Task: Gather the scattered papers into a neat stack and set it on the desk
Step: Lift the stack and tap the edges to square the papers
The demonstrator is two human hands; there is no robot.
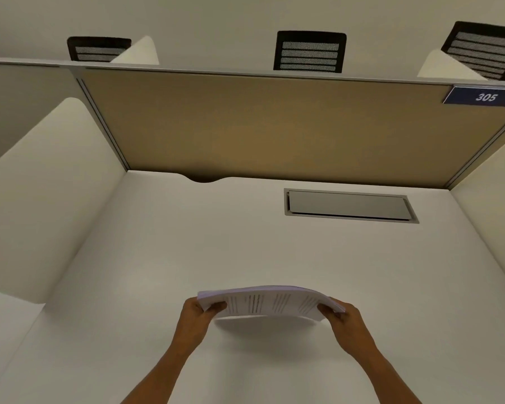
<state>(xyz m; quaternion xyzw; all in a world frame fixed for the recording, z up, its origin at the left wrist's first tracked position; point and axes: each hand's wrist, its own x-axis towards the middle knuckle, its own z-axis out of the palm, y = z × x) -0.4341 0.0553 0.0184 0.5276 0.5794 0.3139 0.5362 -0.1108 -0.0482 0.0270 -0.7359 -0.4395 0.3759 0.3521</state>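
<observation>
White paper stack [270, 301] runs left-right — left hand [200, 312] and right hand [340, 316] pinch its ends above the desk [245, 243].

Soft, even indoor light fills my view, fairly dim and warm, with no glare anywhere. The light falls from above: the stack of papers [270, 301] casts a faint, blurred shadow on the white desk [164, 258] just beneath it. A darker shadow sits along the foot of the tan partition [274, 123]. The wide-angle lens bends straight lines, so the side panels splay outward toward the edges. The picture is slightly soft overall; printed lines on the papers show only as smudged streaks, though the sign [485, 97] reads 305.
</observation>
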